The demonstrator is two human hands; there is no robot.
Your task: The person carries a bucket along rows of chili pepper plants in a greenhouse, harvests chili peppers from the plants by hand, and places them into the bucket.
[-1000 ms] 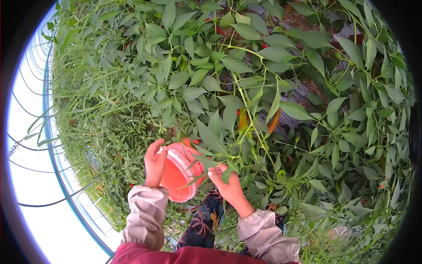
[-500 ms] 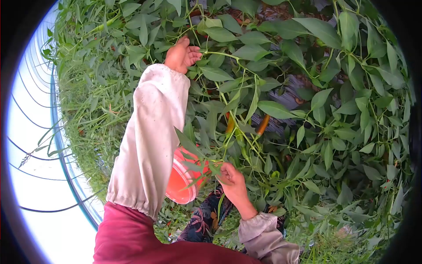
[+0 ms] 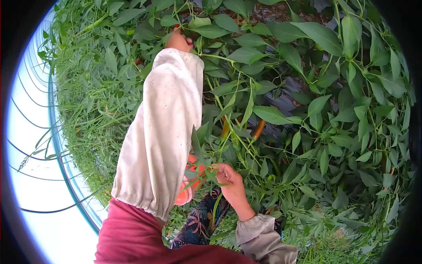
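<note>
My left hand (image 3: pixel 179 42) is stretched far up into the foliage, its fingers curled at a small red chili pepper (image 3: pixel 176 26); leaves and the wrist hide part of the grip. Lower down, my right hand (image 3: pixel 231 185) pinches a leafy pepper stem (image 3: pixel 213 168) between thumb and fingers. Between the hands, an orange chili (image 3: pixel 258 129) and a yellowish-orange chili (image 3: pixel 225 127) hang among the leaves. A red bucket (image 3: pixel 185 196) stands below, partly covered by my left sleeve and some leaves.
Dense pepper plants (image 3: pixel 325 110) fill the right side, with dark plastic sheeting (image 3: pixel 285 94) showing between stems. Grass (image 3: pixel 94 119) grows on the left, beside a pale curved wall (image 3: pixel 35 176) with dark hoops. My patterned trouser leg (image 3: pixel 200 222) is below.
My left hand has moved upward and its fingers have curled in at the red chili. The left sleeve now covers more of the bucket. My right hand stays nearly in place on the stem.
</note>
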